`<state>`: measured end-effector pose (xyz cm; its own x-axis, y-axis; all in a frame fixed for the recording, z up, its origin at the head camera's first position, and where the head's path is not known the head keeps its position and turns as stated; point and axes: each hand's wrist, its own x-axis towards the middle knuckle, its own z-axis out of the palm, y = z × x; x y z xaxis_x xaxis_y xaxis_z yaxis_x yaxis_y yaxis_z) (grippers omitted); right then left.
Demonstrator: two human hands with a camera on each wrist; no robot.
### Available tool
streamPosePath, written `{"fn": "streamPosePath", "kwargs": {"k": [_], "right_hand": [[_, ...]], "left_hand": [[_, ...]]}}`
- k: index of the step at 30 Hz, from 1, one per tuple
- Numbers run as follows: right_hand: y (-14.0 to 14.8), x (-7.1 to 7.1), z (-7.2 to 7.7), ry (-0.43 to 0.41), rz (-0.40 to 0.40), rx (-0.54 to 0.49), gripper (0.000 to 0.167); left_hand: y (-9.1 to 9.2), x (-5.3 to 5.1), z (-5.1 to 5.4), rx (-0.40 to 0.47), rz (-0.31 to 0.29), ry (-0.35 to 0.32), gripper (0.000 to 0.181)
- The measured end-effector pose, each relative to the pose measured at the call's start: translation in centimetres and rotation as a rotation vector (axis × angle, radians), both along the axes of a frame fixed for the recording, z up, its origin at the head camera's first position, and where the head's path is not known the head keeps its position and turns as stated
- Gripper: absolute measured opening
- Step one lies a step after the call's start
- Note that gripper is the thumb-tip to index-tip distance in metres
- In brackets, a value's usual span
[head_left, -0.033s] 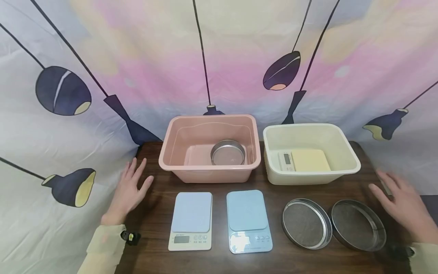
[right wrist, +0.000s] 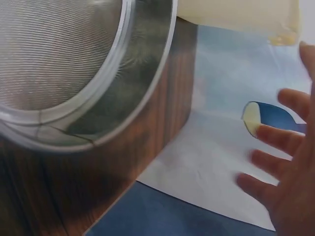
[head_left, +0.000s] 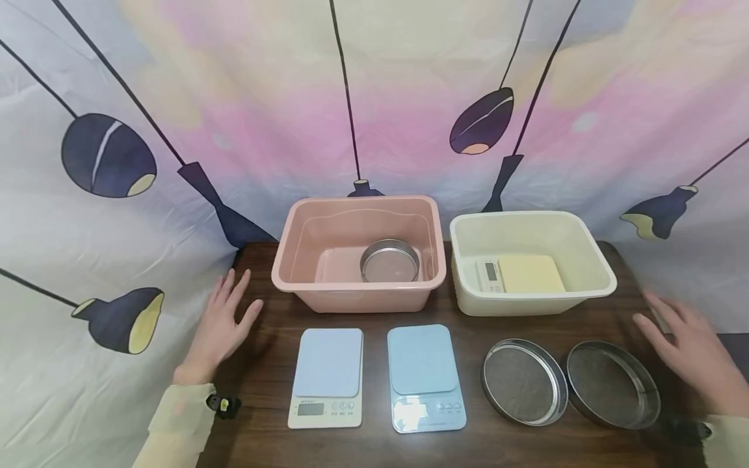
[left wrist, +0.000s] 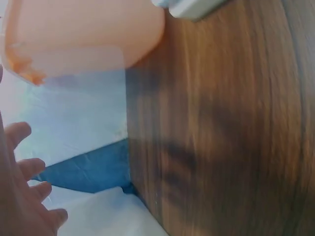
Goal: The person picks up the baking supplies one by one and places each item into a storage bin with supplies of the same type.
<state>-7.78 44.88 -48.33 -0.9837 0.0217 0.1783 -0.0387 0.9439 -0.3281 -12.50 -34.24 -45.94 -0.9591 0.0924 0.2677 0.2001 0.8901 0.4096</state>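
Observation:
At the table's left side, my left hand [head_left: 216, 328] has its fingers spread and holds nothing. A white kitchen scale [head_left: 328, 364] lies to the right of it, followed by a light blue kitchen scale [head_left: 424, 361]. Two round metal sieves stand side by side on the right: a left sieve [head_left: 523, 383] and a right sieve [head_left: 611, 387]. My right hand [head_left: 690, 344], fingers extended and somewhat blurred, is beside the right sieve without touching it. In the right wrist view, that sieve's mesh [right wrist: 54, 54] appears close up.
Behind the scales stands a pink basin [head_left: 359, 299] with a small sieve [head_left: 390, 263] inside. Next to it, a cream basin [head_left: 526, 305] contains a yellow-topped scale [head_left: 531, 273]. A printed cloth [head_left: 398, 117] hangs behind the dark wooden table [head_left: 374, 448].
My right hand has shifted very slightly to the right. The left hand, scales, sieves and basins have stayed in place.

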Motion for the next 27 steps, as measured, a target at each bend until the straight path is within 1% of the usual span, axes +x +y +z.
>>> {"fn": "streamPosePath", "kwargs": {"k": [2, 4, 6, 8, 10, 11, 13, 16, 19, 21, 23, 27], "right_hand": [[0.3, 0.1, 0.3, -0.024, 0.024, -0.025, 0.065], [0.5, 0.2, 0.7, -0.097, 0.037, -0.035, 0.062], [0.8, 0.3, 1.0, -0.174, 0.053, -0.038, 0.058], [1.1, 0.4, 1.1, -0.263, 0.07, -0.038, 0.057], [1.2, 0.5, 1.0, -0.36, 0.067, -0.045, 0.06], [1.3, 0.6, 0.8, -0.393, 0.074, -0.05, 0.059], [1.4, 0.9, 0.4, -0.445, 0.093, -0.056, 0.059], [1.5, 1.3, -0.3, -0.513, 0.106, -0.069, 0.061], [1.8, 1.6, -0.9, -0.566, 0.12, -0.103, 0.063], [1.9, 1.8, -1.3, -0.594, 0.116, -0.128, 0.064], [2.0, 1.9, -1.7, -0.611, 0.117, -0.157, 0.064], [2.1, 2.2, -2.4, -0.652, 0.101, -0.234, 0.065]], "left_hand": [[0.4, 0.0, 0.2, 0.076, -0.012, 0.045, 0.065], [0.9, -0.1, 0.5, 0.137, -0.022, 0.069, 0.061], [1.4, -0.3, 0.9, 0.203, -0.022, 0.069, 0.059], [2.0, -0.4, 1.3, 0.276, -0.009, 0.04, 0.058], [2.7, -0.6, 1.7, 0.356, 0.002, -0.002, 0.058], [3.0, -0.7, 1.9, 0.398, 0.006, -0.024, 0.058], [3.6, -0.9, 2.3, 0.488, 0.001, -0.066, 0.059], [4.5, -1.4, 2.6, 0.637, -0.035, -0.11, 0.061], [5.1, -1.8, 2.8, 0.752, -0.064, -0.148, 0.064], [5.3, -2.0, 2.7, 0.794, -0.075, -0.17, 0.065], [5.4, -2.2, 2.6, 0.818, -0.079, -0.185, 0.064], [5.6, -2.5, 2.3, 0.826, -0.081, -0.198, 0.063]]}}
